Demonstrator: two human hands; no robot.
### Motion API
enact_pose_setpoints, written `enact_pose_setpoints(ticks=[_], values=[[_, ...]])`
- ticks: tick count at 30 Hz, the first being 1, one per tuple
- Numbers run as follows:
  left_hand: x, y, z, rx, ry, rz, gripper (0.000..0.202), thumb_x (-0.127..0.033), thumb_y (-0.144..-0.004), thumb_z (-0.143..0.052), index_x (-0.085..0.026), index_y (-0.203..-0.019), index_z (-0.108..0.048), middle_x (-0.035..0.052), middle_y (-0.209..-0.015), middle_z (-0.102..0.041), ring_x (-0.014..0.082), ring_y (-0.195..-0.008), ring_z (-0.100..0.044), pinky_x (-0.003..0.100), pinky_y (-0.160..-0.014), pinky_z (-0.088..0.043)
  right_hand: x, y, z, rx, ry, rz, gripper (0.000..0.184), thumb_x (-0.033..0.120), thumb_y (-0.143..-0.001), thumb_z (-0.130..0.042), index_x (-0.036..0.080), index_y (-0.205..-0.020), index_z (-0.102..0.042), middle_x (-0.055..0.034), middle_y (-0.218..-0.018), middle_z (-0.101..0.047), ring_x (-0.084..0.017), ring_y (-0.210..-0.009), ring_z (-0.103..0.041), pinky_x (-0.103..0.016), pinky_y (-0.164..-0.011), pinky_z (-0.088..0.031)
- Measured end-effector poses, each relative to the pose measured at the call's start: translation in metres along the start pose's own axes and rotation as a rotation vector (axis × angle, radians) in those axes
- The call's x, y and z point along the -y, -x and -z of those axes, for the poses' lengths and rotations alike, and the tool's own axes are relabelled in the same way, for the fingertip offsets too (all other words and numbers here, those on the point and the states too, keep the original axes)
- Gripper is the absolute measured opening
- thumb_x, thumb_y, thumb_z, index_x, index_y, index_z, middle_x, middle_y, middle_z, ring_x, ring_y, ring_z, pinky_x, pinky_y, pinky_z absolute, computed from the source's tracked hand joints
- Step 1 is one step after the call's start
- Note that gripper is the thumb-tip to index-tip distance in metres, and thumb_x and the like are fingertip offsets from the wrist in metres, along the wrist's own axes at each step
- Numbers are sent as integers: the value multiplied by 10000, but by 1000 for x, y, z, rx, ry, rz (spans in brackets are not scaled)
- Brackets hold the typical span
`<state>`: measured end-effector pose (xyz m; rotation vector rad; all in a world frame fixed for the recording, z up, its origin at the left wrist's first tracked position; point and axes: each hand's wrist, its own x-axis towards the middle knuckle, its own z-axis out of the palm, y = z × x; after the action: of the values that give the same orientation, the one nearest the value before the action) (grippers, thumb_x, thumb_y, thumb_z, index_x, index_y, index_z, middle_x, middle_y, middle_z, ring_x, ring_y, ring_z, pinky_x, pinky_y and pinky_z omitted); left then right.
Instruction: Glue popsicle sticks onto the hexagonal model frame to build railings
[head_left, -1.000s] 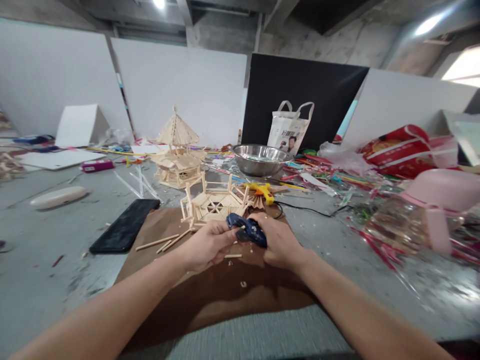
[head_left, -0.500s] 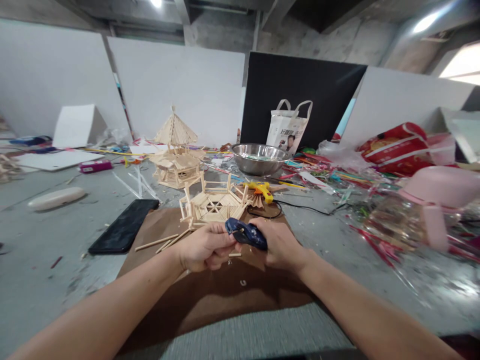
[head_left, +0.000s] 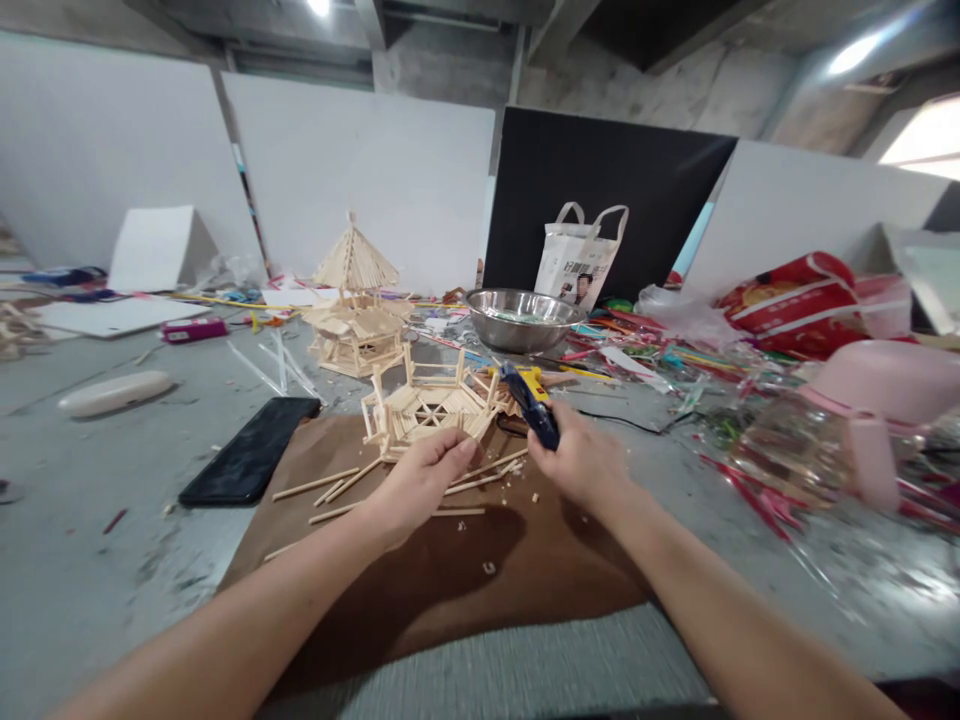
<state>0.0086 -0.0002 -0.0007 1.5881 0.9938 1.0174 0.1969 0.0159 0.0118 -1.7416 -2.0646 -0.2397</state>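
Observation:
My right hand (head_left: 589, 455) is closed around a short dark blue hand cutter (head_left: 531, 402), its tip pointing up and away in front of the yellow glue gun (head_left: 534, 382). Thumb and fingers pinched together, my left hand (head_left: 427, 475) hovers over the brown sheet; whatever it may hold is hidden. Just beyond it stands a six-sided frame of wooden sticks (head_left: 431, 405) with short upright posts. Loose wooden sticks (head_left: 330, 476) and small chips (head_left: 516, 470) lie on the brown sheet (head_left: 450, 580) around and below my hands.
Behind the frame is a stick pagoda (head_left: 356, 310) with a pointed roof. A black phone (head_left: 251, 450) and a white case (head_left: 116, 393) lie left. Further back are a steel bowl (head_left: 521, 322) and a bag (head_left: 577, 260). A pink-lidded jug (head_left: 870, 430) stands right.
My hands have moved apart. The cutter went up and to the right, away from my left hand, and its tip turned upward. More loose sticks show on the sheet.

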Motion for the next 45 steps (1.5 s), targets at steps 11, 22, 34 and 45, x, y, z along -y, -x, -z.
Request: enact_pose_setpoints(ticks=[11, 22, 34, 45], values=[[7, -3, 7, -28, -98, -81, 306, -388, -763, -454, -139, -889, -579, -9, -611, -522, 66, -495, -426, 173, -464, -325, -42, -23, -26, 82, 249, -189, 619, 602, -733, -329, 121, -1114, -412, -160, -958, -575, -287, -878, -539, -360, -679, -374], [1, -1, 27, -174, -952, -391, 264, -277, -825, -350, -197, -920, -582, 46, -836, -629, 157, -760, -533, 254, -676, -382, -56, -27, -41, 205, 279, -209, 603, 589, -750, -303, 109, -1077, -465, -185, -1039, -529, -312, -967, -485, -453, -767, -335], [5, -7, 41, -378, -1235, -731, 149, -262, -782, -470, -227, -778, -615, 39, -955, -571, 207, -942, -401, 365, -782, -297, 24, -13, -5, -144, -215, 541, 258, 320, -814, -411, 190, -987, -552, -76, -1060, -528, -190, -1030, -428, -379, -931, -276], [11, -12, 48, -377, -1214, -741, 149, -277, -781, -474, -238, -808, -615, 29, -963, -577, 211, -987, -401, 391, -826, -273, 52, -36, -17, -136, -227, 634, 216, 352, -795, -453, 189, -808, -595, -59, -1068, -546, -226, -1098, -371, -453, -966, -189]])
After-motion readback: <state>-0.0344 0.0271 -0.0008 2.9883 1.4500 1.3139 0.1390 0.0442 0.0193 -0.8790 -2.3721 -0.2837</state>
